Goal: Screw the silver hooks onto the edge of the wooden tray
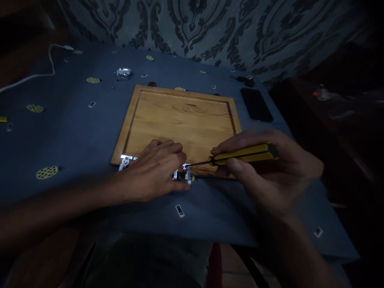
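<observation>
A wooden board lies on a blue cloth-covered table. My left hand presses down on a small metal hinge-like part at the board's near edge, fingers curled over it. My right hand grips a screwdriver with a yellow and black handle, its tip touching that metal part. Another metal piece sits at the board's near left corner.
A dark phone lies right of the board. A shiny metal part and a white cable are at the far left. Small tags and yellow perforated discs dot the cloth. A patterned wall stands behind.
</observation>
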